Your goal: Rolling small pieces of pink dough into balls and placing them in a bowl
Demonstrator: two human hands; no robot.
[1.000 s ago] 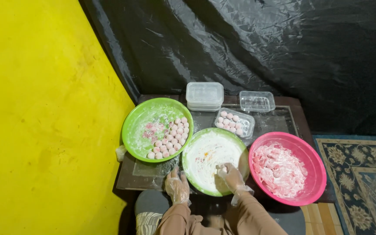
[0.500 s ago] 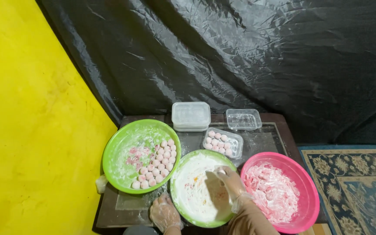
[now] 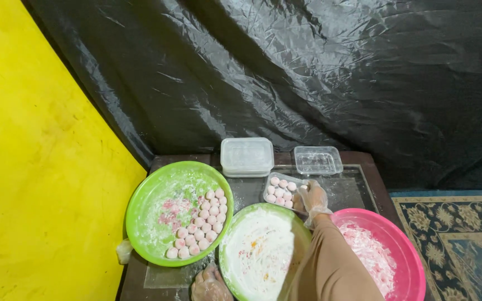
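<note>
The right hand [image 3: 311, 199], in a thin clear glove, reaches over the floured green bowl [image 3: 259, 253] and touches the small clear tray [image 3: 282, 190] of pale pink balls. The left hand [image 3: 210, 284] rests low at the near edge of the table [image 3: 364, 184]. To the left stands a bigger green bowl [image 3: 177, 213] with rows of the same balls (dusted white), and a pink bowl [image 3: 389, 257] of flour is on the right. Behind are stacked clear containers [image 3: 246, 156] and one empty clear container [image 3: 317, 160].
</note>
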